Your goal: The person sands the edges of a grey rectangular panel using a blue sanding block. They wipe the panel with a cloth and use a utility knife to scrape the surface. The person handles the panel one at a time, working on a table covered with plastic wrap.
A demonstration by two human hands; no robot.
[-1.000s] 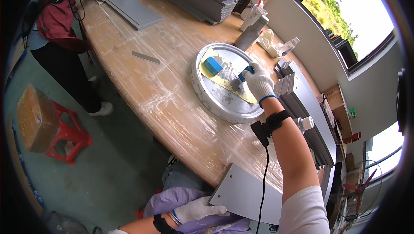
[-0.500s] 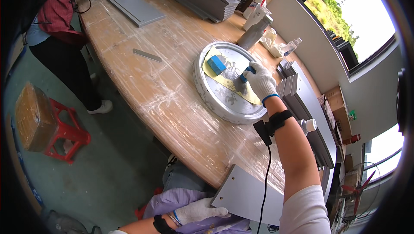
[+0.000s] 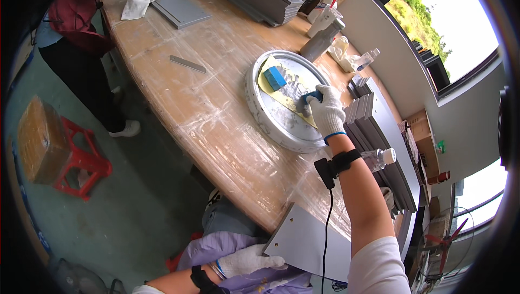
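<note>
Right hand [image 3: 327, 114], white knit glove, closed on dark-smeared blue foam-looking block [image 3: 311, 98], 3 o'clock inside round, raised-rim whitish lid [image 3: 255, 104]. Left hand [image 3: 244, 261], gloved, at flat grey rectangular panel's [image 3: 314, 242] 8 o'clock corner; grip unclear. Panel could slide if left hand slackens; overloaded block could drip.
</note>
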